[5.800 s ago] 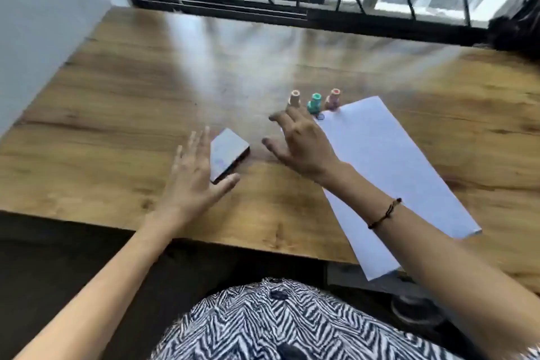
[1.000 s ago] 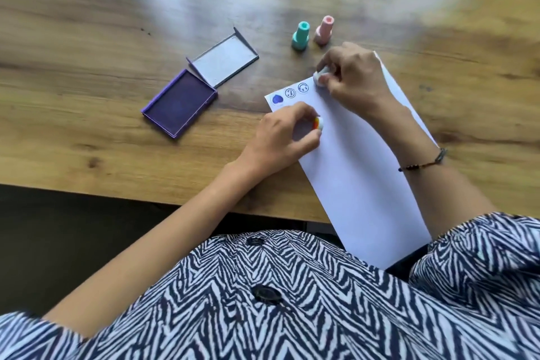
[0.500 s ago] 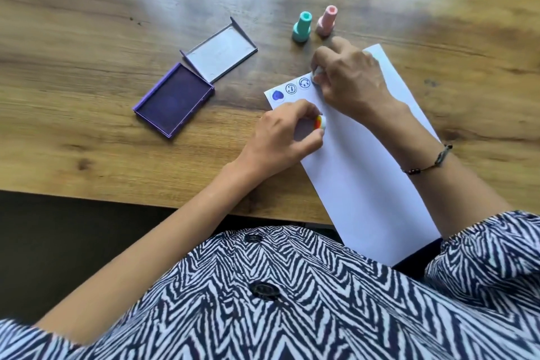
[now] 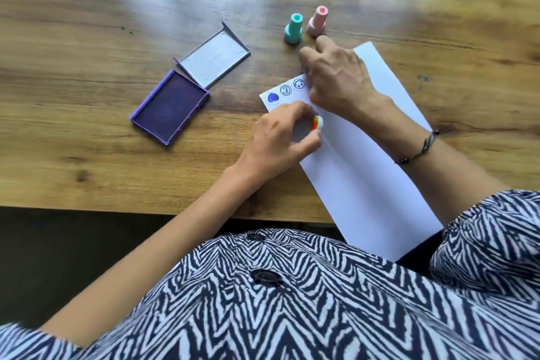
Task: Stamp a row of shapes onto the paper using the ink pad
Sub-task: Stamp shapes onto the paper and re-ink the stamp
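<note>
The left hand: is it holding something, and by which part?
The left hand pinches a small round white piece with a rainbow face by its rim, between thumb and fingers, while resting on the paper.

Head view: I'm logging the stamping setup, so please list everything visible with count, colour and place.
table: one, brown wood, under everything
ink pad: one, purple, open, left of the paper
lid: one, grey inside, lying open behind the ink pad
paper: one, white, right of centre, near end past the table edge
stamped shapes: three, blue, along the paper's far edge
teal stamp: one, upright beyond the paper
pink stamp: one, upright beside the teal stamp
bracelet: one, dark, right wrist
left hand: holds a small orange-and-white piece
right hand: closed at the row's end; contents hidden
</note>
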Demonstrator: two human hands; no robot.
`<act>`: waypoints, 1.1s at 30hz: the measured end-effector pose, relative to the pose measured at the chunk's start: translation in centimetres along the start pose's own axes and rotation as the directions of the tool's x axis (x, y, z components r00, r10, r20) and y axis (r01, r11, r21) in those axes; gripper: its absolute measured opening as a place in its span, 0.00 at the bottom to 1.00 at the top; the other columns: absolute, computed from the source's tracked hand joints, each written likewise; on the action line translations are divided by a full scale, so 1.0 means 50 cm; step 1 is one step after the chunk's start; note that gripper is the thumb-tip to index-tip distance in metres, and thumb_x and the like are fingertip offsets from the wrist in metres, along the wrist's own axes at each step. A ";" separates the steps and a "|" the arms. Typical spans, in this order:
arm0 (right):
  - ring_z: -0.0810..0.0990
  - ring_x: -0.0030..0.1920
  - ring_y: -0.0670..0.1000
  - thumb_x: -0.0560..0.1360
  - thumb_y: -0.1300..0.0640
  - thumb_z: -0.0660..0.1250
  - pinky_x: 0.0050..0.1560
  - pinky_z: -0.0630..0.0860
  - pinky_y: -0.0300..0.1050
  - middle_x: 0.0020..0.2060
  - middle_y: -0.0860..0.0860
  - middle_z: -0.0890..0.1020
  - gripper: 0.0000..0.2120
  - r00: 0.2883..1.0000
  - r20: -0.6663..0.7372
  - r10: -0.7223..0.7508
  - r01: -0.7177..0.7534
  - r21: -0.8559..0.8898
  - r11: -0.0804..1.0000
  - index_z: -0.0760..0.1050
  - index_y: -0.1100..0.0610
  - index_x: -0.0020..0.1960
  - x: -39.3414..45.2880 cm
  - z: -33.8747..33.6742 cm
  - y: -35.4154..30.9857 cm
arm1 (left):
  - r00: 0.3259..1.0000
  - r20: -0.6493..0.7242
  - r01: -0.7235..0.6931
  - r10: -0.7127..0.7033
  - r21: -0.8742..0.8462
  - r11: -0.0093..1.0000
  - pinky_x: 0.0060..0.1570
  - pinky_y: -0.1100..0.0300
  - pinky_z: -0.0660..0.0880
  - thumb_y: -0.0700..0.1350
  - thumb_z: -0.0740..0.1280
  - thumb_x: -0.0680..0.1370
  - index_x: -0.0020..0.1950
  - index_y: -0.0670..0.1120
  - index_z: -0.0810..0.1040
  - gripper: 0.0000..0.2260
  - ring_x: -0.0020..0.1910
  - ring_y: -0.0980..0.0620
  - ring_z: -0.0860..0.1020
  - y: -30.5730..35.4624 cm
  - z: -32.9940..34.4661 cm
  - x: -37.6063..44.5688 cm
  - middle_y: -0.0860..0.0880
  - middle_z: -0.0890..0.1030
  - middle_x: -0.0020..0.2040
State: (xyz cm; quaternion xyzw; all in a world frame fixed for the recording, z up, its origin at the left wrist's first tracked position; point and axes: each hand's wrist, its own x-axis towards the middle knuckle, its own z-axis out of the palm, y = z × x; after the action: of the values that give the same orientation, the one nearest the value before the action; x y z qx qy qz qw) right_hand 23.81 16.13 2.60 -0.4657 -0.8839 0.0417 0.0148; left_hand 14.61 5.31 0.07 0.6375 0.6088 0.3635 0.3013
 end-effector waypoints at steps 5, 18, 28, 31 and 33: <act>0.77 0.45 0.63 0.72 0.62 0.62 0.42 0.74 0.53 0.48 0.61 0.77 0.07 0.986 -0.106 0.129 -0.089 0.324 0.942 0.76 0.59 0.48 -0.025 0.007 0.028 | 1.000 -0.009 -0.015 0.015 0.008 1.000 0.47 0.60 0.69 0.47 0.64 0.69 0.50 0.41 0.77 0.14 0.47 0.47 0.79 0.002 0.001 -0.004 0.43 0.83 0.46; 0.77 0.25 0.46 0.73 0.64 0.67 0.31 0.79 0.41 0.34 0.52 0.76 0.05 0.802 0.170 0.573 -0.181 0.983 -0.038 0.75 0.54 0.41 -0.131 0.005 0.036 | 0.999 -0.031 -0.013 0.012 -0.041 0.999 0.47 0.67 0.69 0.41 0.68 0.72 0.50 0.40 0.76 0.09 0.47 0.50 0.79 -0.003 0.000 -0.003 0.44 0.83 0.48; 0.78 0.27 0.46 0.75 0.66 0.63 0.32 0.80 0.40 0.35 0.54 0.77 0.05 0.829 0.232 0.509 -0.184 0.972 -0.144 0.76 0.57 0.44 -0.131 -0.004 0.008 | 0.995 -0.057 0.069 -0.085 -0.232 0.970 0.58 0.54 0.76 0.40 0.67 0.73 0.51 0.41 0.76 0.09 0.53 0.50 0.80 0.001 -0.015 -0.014 0.43 0.82 0.52; 0.77 0.30 0.47 0.73 0.64 0.67 0.33 0.77 0.37 0.35 0.54 0.78 0.03 0.857 0.191 0.478 -0.191 0.980 -0.049 0.76 0.58 0.46 -0.129 -0.004 -0.007 | 0.982 -0.145 0.084 -0.124 -0.256 0.963 0.57 0.51 0.76 0.43 0.67 0.72 0.51 0.43 0.76 0.10 0.52 0.50 0.80 -0.001 -0.037 -0.040 0.44 0.82 0.51; 0.76 0.34 0.47 0.71 0.62 0.70 0.34 0.75 0.36 0.36 0.54 0.79 0.04 0.901 0.101 0.421 -0.180 0.972 0.151 0.77 0.58 0.46 -0.118 -0.011 -0.037 | 0.959 -0.223 0.102 -0.173 -0.298 0.949 0.55 0.57 0.77 0.45 0.66 0.71 0.51 0.46 0.76 0.09 0.50 0.52 0.80 -0.011 -0.059 -0.078 0.45 0.82 0.50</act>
State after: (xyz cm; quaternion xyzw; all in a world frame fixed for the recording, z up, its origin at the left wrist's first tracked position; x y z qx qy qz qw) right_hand 25.67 10.25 3.37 -0.5217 -0.5449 0.5371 0.3775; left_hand 11.87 1.31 0.86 0.4931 0.6263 0.5013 0.3365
